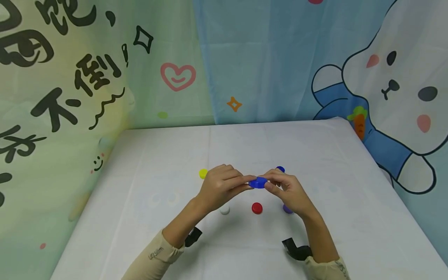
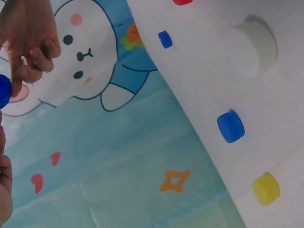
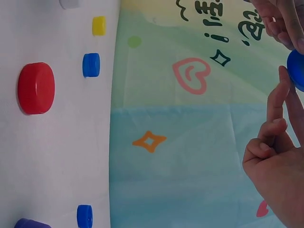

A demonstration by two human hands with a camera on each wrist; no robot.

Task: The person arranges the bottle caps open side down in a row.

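A blue bottle cap (image 1: 258, 182) is held up above the white table between both hands. My left hand (image 1: 224, 179) pinches its left edge with the fingertips. On the opposite edge, the right hand (image 1: 286, 189) pinches the same cap between thumb and fingers. The right wrist view shows this blue cap (image 3: 297, 70) cut off at the frame's edge. Below the hands, a red cap (image 1: 257, 208) lies between a white cap (image 1: 225, 210) and a purple cap (image 1: 287, 209), which the right hand partly covers.
Farther back lie a yellow cap (image 1: 203, 174) and a blue cap (image 1: 280, 169). Another blue cap (image 2: 231, 126), hidden by the hands in the head view, lies between them. A printed cloth (image 1: 178, 101) hangs behind the table (image 1: 157, 155).
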